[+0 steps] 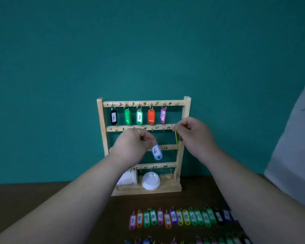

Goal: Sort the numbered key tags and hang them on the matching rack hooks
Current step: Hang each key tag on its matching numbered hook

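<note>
Fingers (pixel 148 137) of the left hand (pixel 132 145) pinch a pale blue plastic tag marked 6 (pixel 156 152). The right hand (pixel 195 133) pinches a yellow plastic tag (pixel 176 138).

We get a dim, cool-toned view with soft, even light and only faint shadows. The teal wall (pixel 148 50) darkens toward the top corners, and the table (pixel 33 194) is nearly black. The white lid (pixel 151 180) on the rack (pixel 187 110) is the brightest spot. The blue tag (pixel 156 152) in the left hand (pixel 136 143) reads clearly; the yellow tag (pixel 176 138) in the right hand (pixel 195 132) is a thin smear. The row of tags (pixel 174 218) blurs toward the table's right edge. Wide-angle stretch swells the forearms (pixel 60 208) at the bottom corners.
</note>
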